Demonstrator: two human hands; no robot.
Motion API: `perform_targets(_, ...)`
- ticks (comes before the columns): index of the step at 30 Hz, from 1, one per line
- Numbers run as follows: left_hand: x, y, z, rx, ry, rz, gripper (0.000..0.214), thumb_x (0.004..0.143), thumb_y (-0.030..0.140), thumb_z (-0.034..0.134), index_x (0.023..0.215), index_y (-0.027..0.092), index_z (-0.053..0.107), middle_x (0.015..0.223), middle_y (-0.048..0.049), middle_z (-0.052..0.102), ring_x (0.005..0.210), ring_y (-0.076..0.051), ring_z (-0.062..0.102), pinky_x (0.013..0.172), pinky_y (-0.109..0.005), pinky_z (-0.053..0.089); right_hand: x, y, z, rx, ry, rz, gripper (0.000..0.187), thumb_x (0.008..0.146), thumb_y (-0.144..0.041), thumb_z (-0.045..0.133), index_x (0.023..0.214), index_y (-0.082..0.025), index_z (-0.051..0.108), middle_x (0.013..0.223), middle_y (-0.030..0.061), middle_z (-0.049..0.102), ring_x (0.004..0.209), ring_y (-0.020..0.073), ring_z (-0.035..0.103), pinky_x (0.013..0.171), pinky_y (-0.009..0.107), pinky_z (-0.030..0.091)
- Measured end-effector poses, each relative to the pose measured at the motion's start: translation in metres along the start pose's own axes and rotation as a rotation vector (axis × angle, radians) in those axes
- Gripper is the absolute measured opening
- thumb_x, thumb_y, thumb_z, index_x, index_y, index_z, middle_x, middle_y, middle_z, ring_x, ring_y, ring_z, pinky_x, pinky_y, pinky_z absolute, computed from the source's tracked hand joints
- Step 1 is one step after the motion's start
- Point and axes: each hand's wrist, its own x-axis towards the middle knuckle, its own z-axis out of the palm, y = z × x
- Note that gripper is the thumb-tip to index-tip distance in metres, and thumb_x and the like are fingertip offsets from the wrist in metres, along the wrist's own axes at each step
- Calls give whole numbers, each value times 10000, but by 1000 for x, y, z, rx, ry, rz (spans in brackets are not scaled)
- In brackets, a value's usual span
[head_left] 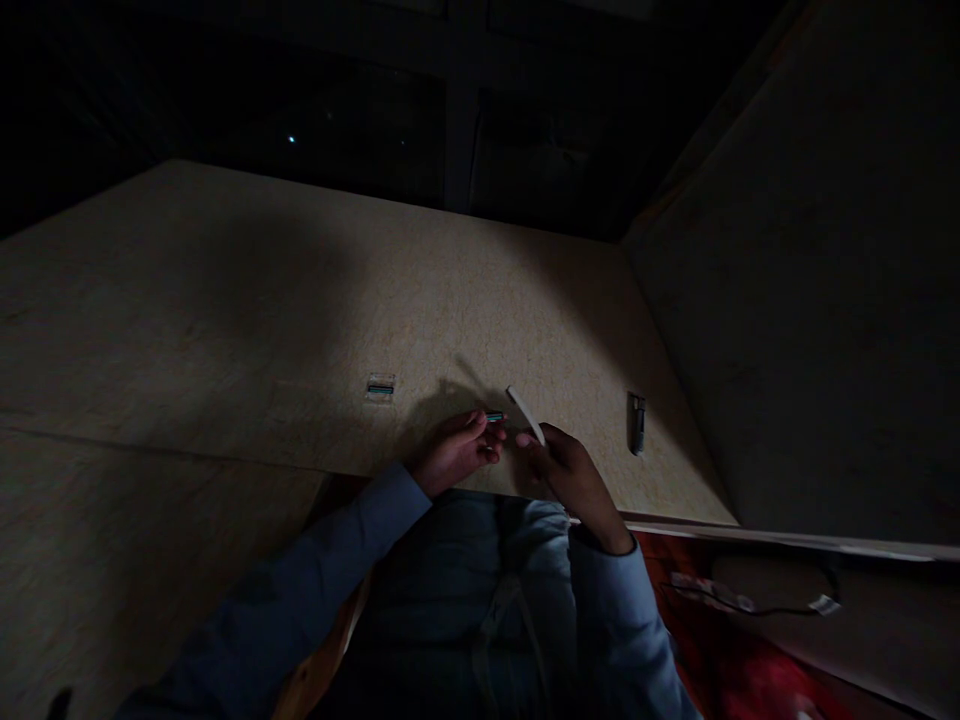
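Observation:
Between the thumb and fingers of my left hand [461, 450] is a small dark piece with a teal edge [495, 416]; its kind is too small to make out. Close by on the right, my right hand [566, 470] is closed on a slim white stick-like handle [525, 412], which points up and to the left. The tip of the handle stands near the dark piece, with a small gap between them. Left of my hands, a small clear plastic case [380, 398] with a dark, teal-lined strip in it lies on the table.
A dark, narrow object with a metallic look [637, 424], perhaps a nail clipper, lies at the right of the pale table [420, 290]. A dark panel [840, 300] rises along the right side. Below right are a thin cable [780, 612] and red cloth [772, 670]. Light is dim.

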Motion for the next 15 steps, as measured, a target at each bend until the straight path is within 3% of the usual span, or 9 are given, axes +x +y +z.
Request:
perform_targets(5,-3,-7,3,269,-18,83,446,734,423,836,1048,129,719,836,-56,667,683,-132,618,628,-261,483,-3,-11,8,-1,43,-147,385,860,-490,667,1095,-185,664,669,-4,599,637,155,567,595,243,440)
perform_targets(10,-4,-7,6,394,-3,152,416,779,464,780,1021,130,723,861,-74,682,696,-147,626,620,-271,498,-3,-10,11,-61,98,-224,311,890,-470,632,994,-187,708,679,9,624,597,137,549,586,236,437)
perform_targets(15,-4,-5,7,420,-39,134,365,817,450,747,999,135,719,844,-60,677,695,-148,629,643,-276,500,-1,-3,16,-150,176,-266,321,910,-495,603,918,-192,708,672,19,628,583,137,545,577,233,429)
